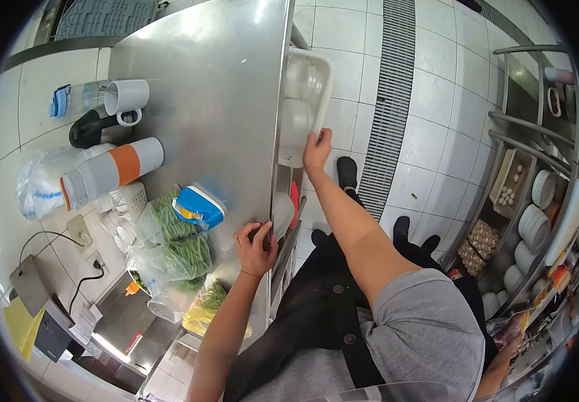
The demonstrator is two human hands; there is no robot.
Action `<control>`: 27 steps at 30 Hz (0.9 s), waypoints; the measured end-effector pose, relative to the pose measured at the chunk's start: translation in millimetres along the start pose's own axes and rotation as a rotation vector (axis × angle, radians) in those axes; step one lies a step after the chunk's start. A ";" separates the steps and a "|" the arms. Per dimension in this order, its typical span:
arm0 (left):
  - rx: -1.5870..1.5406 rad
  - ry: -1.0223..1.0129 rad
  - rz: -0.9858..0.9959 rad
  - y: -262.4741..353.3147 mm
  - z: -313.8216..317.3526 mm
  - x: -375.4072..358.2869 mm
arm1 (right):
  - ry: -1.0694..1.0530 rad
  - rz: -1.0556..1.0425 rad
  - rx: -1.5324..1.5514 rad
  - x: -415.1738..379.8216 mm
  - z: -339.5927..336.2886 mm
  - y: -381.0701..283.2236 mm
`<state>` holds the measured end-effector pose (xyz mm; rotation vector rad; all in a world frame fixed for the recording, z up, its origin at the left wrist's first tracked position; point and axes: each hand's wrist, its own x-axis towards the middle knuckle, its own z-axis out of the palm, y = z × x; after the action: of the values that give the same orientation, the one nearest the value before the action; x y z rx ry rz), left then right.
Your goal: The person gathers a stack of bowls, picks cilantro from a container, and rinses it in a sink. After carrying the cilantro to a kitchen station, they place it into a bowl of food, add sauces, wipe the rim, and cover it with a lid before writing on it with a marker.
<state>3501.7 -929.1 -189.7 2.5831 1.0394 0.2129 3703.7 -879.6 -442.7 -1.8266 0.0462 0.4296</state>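
My right hand [317,149] is closed on the near rim of a white plastic basket [326,77], which juts out from under the steel counter [216,87]. Clear, rounded plastic containers [297,120] lie inside it. At the counter's edge my left hand [257,249] has its fingers curled round something small and dark, too hidden to name. Near that hand on the countertop sits a blue and white box [199,206] with a yellow part. Beside it are clear bags of green beans [189,251].
Along the wall stand a white mug [127,99], a water bottle [78,100] and a white flask with an orange band [118,164]. Rightward, shelves hold eggs [478,246] and bowls [534,224]. A drain grate [397,87] crosses the floor; another person's arm [500,368] shows lower right.
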 end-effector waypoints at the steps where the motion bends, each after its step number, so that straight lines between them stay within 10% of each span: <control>1: 0.000 -0.007 0.003 -0.2 -0.1 0.1 | -0.089 0.048 0.008 1.9 -9.9 -1.0; 11: 0.008 -0.005 -0.001 1.6 0.1 0.5 | -0.224 -0.315 -0.509 -4.3 -38.4 -76.5; 27: 0.007 -0.011 -0.021 4.0 -1.1 1.0 | -0.307 -0.068 -0.607 -2.6 -6.2 -116.6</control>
<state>3504.7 -930.8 -187.2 2.5756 1.0651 0.1900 3732.1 -850.8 -333.1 -2.3213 -0.3952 0.7270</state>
